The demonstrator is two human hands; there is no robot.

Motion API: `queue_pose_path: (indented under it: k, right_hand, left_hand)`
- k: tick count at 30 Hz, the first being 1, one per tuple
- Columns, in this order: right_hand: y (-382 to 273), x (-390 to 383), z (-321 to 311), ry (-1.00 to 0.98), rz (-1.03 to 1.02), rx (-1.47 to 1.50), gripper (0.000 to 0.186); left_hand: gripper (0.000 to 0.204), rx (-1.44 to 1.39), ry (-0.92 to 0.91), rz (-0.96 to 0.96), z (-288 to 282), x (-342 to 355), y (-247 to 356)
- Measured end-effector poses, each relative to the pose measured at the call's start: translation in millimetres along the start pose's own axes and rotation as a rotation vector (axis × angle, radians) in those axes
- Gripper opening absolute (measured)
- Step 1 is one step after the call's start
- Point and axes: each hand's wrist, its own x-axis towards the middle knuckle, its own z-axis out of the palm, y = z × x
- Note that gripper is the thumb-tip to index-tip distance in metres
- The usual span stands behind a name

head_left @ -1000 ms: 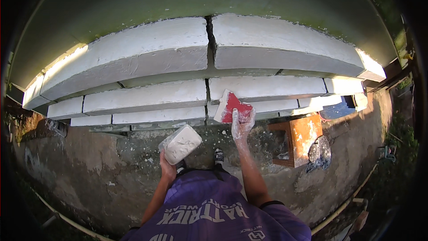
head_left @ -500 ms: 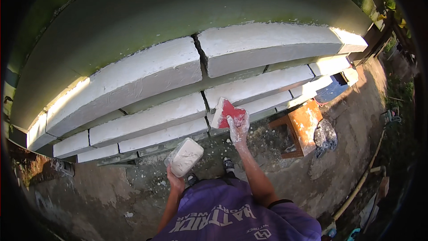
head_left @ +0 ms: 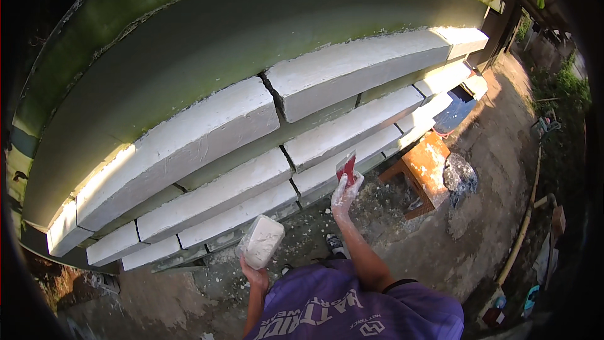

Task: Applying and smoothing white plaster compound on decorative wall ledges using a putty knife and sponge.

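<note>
My left hand (head_left: 253,274) is closed on a rectangular clear tub (head_left: 263,243) full of white paste, holding it from its near end. In my right hand (head_left: 345,198), whitened with paste, is a red putty scraper (head_left: 346,167), gripped with its blade pointing up and away from me. The scraper sits in front of the lower white ledges, and I cannot tell whether it touches them. Ahead of both hands, white-coated ledges (head_left: 217,204) run along the wall in stepped rows, split by dark vertical gaps. The tub is apart from the ledges.
A greenish wall (head_left: 207,44) rises behind the ledges. To the right stand an orange stool-like piece (head_left: 429,156), a dark plastic bag (head_left: 460,174) and a blue container (head_left: 454,113). A long pole (head_left: 523,236) lies farther right. White crumbs dot the concrete ground (head_left: 402,245).
The scraper has turned from showing its broad red face to a narrower side, and my right hand has drawn slightly away from the ledge. My view has tilted; the tub remains in my left hand.
</note>
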Motion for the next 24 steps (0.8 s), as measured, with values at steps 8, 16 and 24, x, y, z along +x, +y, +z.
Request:
queue_pose_path:
  k: [8, 16, 24]
  right_hand:
    - [-11, -45, 33, -0.381, -0.272, -0.117, 0.06]
    - [-22, -24, 5, -0.33, -0.378, -0.235, 0.056]
    - [4, -39, 32, -0.34, -0.32, -0.239, 0.059]
  left_hand:
    - [0.054, 0.02, -0.046, -0.009, -20, 3, 6]
    - [0.054, -0.019, -0.097, -0.022, -31, 2, 9]
    - [0.054, 0.012, -0.077, -0.05, -28, 3, 9]
